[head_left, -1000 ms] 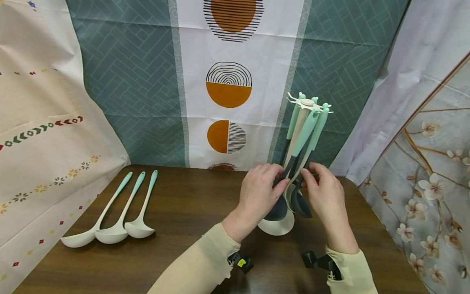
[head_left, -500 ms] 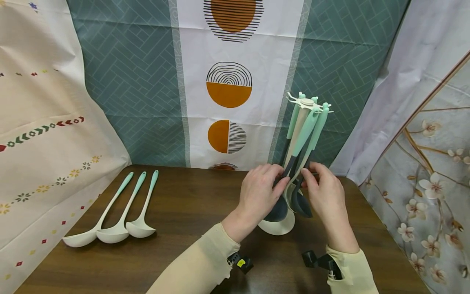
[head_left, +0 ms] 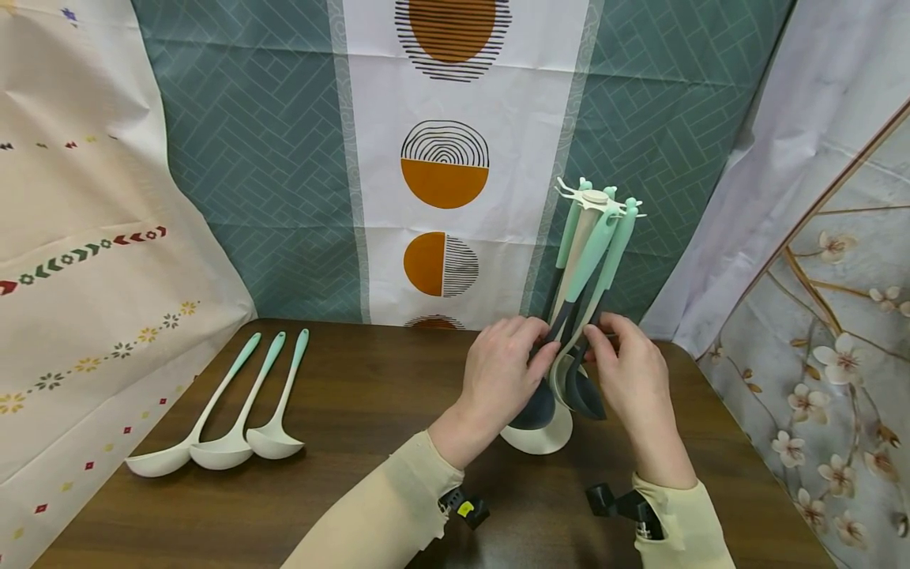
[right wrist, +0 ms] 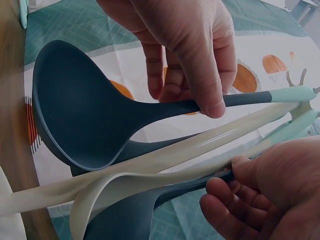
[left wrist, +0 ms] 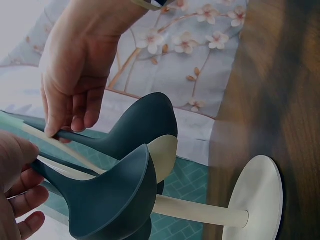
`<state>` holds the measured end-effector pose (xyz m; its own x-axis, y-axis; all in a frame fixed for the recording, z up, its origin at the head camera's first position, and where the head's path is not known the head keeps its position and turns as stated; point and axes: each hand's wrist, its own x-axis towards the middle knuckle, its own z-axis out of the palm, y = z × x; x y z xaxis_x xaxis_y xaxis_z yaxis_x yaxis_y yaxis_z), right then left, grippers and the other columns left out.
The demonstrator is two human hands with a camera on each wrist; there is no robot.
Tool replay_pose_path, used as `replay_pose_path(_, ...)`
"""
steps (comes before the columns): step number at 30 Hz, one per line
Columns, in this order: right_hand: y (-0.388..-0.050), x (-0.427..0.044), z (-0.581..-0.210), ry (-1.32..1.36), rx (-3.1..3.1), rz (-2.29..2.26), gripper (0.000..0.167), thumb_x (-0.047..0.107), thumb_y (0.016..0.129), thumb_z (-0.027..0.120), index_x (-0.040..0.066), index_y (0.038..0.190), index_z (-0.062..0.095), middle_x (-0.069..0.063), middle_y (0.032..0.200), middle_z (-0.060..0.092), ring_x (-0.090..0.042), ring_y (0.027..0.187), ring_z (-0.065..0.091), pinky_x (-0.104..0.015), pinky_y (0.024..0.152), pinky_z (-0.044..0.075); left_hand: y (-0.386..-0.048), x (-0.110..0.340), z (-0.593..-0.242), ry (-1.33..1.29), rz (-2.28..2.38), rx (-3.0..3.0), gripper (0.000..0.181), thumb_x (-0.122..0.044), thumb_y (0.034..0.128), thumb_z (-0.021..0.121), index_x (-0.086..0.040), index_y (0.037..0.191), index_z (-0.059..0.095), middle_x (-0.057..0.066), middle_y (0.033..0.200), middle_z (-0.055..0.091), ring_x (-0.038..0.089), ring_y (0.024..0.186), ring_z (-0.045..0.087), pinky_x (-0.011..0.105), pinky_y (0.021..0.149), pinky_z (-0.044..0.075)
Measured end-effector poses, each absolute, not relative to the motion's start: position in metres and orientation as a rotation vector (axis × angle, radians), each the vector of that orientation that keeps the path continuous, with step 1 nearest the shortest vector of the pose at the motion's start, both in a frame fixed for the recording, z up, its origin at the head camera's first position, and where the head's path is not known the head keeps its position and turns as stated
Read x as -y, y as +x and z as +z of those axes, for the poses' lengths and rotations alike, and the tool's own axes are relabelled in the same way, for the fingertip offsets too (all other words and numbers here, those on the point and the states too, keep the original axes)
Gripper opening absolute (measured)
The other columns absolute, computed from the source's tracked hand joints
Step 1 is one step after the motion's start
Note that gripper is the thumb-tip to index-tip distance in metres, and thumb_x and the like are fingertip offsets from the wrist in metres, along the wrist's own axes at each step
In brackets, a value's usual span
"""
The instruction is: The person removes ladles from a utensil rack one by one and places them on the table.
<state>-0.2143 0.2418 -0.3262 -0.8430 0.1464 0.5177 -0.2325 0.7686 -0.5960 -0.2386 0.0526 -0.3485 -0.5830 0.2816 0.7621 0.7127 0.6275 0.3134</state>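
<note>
1. Left hand (head_left: 498, 367): thumb and fingers pinch the shaft of the left dark ladle (head_left: 536, 409), just above its bowl; remaining fingers sit behind the shaft.
2. Right hand (head_left: 631, 371): thumb and fingertips pinch the neck of the right dark ladle (head_left: 587, 397). The cream ladle (head_left: 561, 381) runs right by the thumb tip; cannot tell whether it is gripped too.
3. Hands apart, one either side of the white stand (head_left: 543, 440), round base on the wooden table (head_left: 398, 395), right of centre.
4. Held ladles hang bowl-down from the stand's hook ring (head_left: 594, 197) by mint handles. Cream ladle hangs between the two dark ones; more dark utensils behind, partly hidden.
5. Three white ladles with mint handles lie side by side at table left, well apart from the hands: left (head_left: 158, 461), middle (head_left: 222, 453), right (head_left: 276, 442). Handles point toward the back.
6. Teal-and-white cloth (head_left: 249, 158) behind table; floral cloth (head_left: 839, 371) at right; embroidered cream cloth (head_left: 92, 197) at left.
7. Both sleeves pale yellow; dark camera at each wrist.
</note>
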Motion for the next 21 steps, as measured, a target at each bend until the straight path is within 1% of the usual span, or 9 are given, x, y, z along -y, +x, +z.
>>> replay_pose_path(21, -0.2148, -0.2423, -0.3266, 0.076, 2.406, 0.911, 0.019, 0.021, 0.114, 0.064, 0.004, 0.115, 0.072, -0.010, 0.089, 0.074, -0.030, 0.082, 0.073, -0.044, 0.072, 0.050, -0.2347, -0.0509, -0.3446, -0.786, -0.796, 2.149, 0.015, -0.026, 0.1037, 0.081, -0.015, 0.112, 0.075, -0.003, 0.097, 0.073, 0.015, 0.085, 0.064, 0.027, 0.073, 0.050)
